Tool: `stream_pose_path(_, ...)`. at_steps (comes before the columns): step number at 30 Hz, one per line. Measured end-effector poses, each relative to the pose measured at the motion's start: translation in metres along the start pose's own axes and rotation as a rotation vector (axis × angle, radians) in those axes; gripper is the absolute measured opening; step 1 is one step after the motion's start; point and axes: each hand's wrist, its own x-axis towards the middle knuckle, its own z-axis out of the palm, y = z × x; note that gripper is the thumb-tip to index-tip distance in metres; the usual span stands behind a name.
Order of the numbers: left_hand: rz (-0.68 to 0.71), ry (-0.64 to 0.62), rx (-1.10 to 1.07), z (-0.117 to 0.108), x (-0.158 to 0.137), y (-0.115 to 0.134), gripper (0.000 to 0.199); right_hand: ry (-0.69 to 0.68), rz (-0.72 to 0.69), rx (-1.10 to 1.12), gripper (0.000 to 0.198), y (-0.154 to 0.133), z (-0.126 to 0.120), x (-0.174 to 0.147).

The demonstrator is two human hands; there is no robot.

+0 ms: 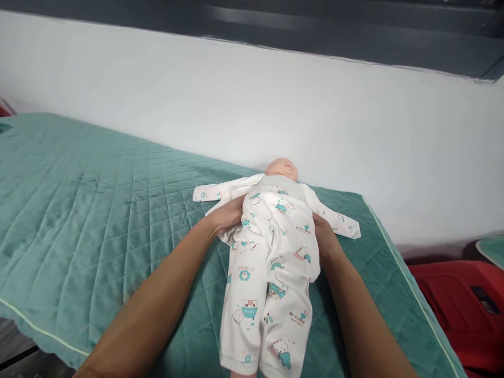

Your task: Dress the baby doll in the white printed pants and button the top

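A baby doll (pixel 281 169) lies on its back on a green quilted mattress (pixel 98 210), head toward the wall. It wears a white romper (pixel 271 262) printed with teal animals, sleeves spread to both sides. My left hand (pixel 227 215) grips the romper fabric at the doll's left flank. My right hand (pixel 323 239) presses against the other flank, partly tucked behind the cloth. Both forearms reach in from the bottom of the view.
A white wall (pixel 252 105) runs close behind the mattress. A red plastic object (pixel 460 310) stands on the floor to the right, beyond the mattress edge. A strip of dark floor shows at the bottom left.
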Motion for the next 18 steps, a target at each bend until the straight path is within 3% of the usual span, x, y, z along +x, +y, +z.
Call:
stream_pose_path(7, -0.110, 0.080, -0.169, 0.012, 0.000, -0.002, 0.048, -0.003, 0.021, -0.037, 0.026, -0.009, 0.002, -0.006)
stream_pose_path(12, -0.203, 0.048, -0.221, 0.013, 0.000, -0.005, 0.044, 0.081, 0.014, -0.082, 0.025, -0.013, 0.004, -0.008)
stream_pose_path(18, -0.142, 0.097, -0.115, 0.012, 0.001, -0.001, 0.048, 0.113, -0.023, -0.025, 0.027, -0.011, 0.006, -0.005)
